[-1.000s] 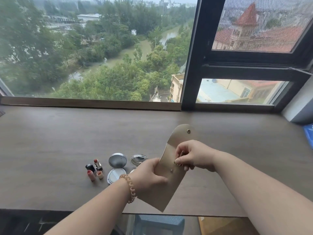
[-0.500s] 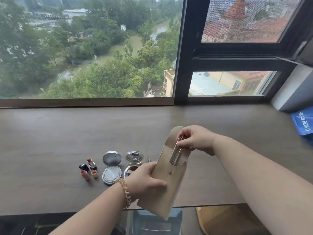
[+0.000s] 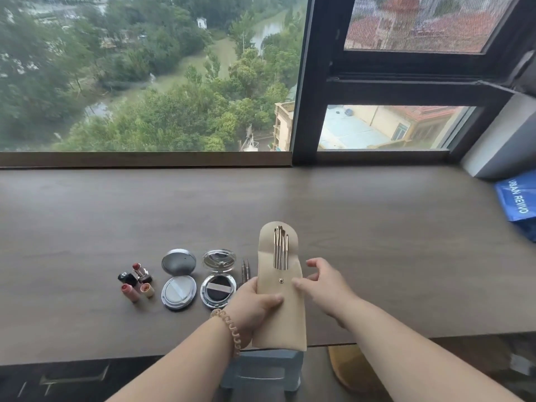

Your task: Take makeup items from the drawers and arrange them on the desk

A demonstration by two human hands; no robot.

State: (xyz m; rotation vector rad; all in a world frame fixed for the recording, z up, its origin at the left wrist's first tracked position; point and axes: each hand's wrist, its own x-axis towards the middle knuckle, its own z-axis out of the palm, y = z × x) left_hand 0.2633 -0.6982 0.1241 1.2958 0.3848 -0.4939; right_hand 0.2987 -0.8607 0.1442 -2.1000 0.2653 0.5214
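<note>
A beige pouch (image 3: 280,314) lies upright over the desk's front edge, its flap open. Several thin makeup brushes (image 3: 280,248) stick out of its pocket. My left hand (image 3: 255,304) grips the pouch's left side, thumb across its front. My right hand (image 3: 324,282) touches the pouch's right edge with its thumb, and its fingers are spread loosely. Left of the pouch on the brown desk (image 3: 377,242) lie two dark pencils (image 3: 246,269), an open clear compact (image 3: 218,278), an open silver compact (image 3: 178,278) and several lipsticks (image 3: 136,281).
A blue bag (image 3: 519,207) lies at the desk's right end by the wall. The window sill (image 3: 145,159) runs along the back. Below the front edge stand a blue-grey stool (image 3: 266,372) and a dark drawer front (image 3: 72,378).
My right hand pulled the brushes partway up out of the pouch, then let go and dropped to the pouch's right edge. The pouch now stands straighter.
</note>
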